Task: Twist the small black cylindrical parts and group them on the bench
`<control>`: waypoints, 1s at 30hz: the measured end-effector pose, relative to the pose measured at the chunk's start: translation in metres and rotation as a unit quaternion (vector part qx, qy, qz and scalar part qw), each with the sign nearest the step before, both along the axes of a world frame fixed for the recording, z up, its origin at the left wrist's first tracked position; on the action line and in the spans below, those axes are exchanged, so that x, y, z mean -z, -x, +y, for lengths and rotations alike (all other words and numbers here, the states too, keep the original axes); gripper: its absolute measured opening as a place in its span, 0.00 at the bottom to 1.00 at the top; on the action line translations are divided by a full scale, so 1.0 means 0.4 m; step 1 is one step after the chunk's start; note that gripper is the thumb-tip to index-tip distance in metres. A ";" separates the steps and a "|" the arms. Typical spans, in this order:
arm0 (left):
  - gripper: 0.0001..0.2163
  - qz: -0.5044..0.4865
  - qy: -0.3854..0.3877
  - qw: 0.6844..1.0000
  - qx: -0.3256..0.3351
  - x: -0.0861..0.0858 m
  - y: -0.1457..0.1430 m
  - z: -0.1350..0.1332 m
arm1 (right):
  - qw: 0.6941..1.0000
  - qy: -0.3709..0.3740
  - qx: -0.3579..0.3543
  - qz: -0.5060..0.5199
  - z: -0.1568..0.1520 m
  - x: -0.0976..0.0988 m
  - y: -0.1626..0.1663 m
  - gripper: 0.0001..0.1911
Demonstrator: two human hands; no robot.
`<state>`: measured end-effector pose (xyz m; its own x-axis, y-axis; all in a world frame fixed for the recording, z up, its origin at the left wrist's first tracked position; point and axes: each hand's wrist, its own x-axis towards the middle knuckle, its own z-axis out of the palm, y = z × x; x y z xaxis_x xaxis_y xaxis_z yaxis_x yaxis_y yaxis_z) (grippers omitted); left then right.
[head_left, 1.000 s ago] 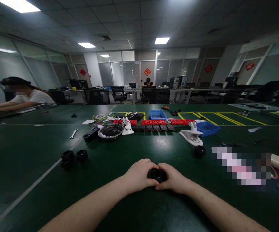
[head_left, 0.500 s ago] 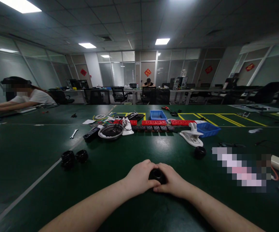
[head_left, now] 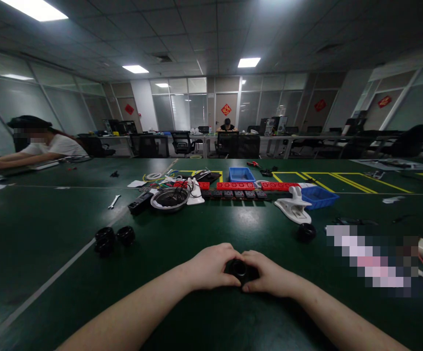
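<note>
A small round black part (head_left: 239, 269) with a hole in its top sits between my two hands, low over the green table (head_left: 182, 321). My left hand (head_left: 213, 267) curls round its left side. My right hand (head_left: 268, 274) wraps its right side, and the fingertips of both hands meet above it. Most of the part is hidden by my fingers. Several similar black round parts (head_left: 113, 239) lie to the left, and one more (head_left: 307, 231) lies to the right.
Further back stand a metal bowl (head_left: 170, 199), red and black strips (head_left: 235, 185), two blue bins (head_left: 241, 174), a white clamp (head_left: 294, 208) and a wrench (head_left: 113, 201). A person in white (head_left: 45, 145) leans over the table at far left. Another person (head_left: 227, 125) sits far behind.
My hands have closed tighter over the black part, and its open top shows less. The view has shifted slightly; the things on the table have not moved.
</note>
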<state>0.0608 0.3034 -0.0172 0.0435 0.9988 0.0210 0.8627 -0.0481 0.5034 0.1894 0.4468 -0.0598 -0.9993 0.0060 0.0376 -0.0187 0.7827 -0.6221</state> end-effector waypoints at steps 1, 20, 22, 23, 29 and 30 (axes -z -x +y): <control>0.19 0.000 0.002 1.000 -0.001 0.000 0.000 0.000 | 1.000 0.000 -0.001 -0.001 0.000 -0.001 0.000 0.19; 0.16 0.041 -0.005 0.988 -0.149 0.021 -0.053 -0.006 | 0.985 -0.078 0.153 0.033 -0.034 0.037 0.011 0.21; 0.16 0.049 -0.001 0.985 -0.166 0.021 -0.059 -0.006 | 0.978 -0.118 0.167 0.045 -0.045 0.035 0.012 0.20; 0.15 0.053 0.002 0.983 -0.175 0.020 -0.062 -0.006 | 0.974 -0.136 0.171 0.051 -0.049 0.035 0.013 0.19; 0.16 0.069 -0.002 0.980 -0.189 0.023 -0.064 -0.006 | 0.974 -0.139 0.166 0.061 -0.050 0.037 0.009 0.22; 0.16 0.066 -0.007 0.982 -0.180 0.025 -0.058 -0.005 | 0.979 -0.118 0.153 0.063 -0.045 0.036 0.008 0.23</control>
<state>0.0840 0.3013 -0.0270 -0.3081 0.9499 0.0525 0.8829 0.2650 0.3878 0.1864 0.4287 -0.0743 -0.9392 0.2808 0.1975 0.1741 0.8853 -0.4311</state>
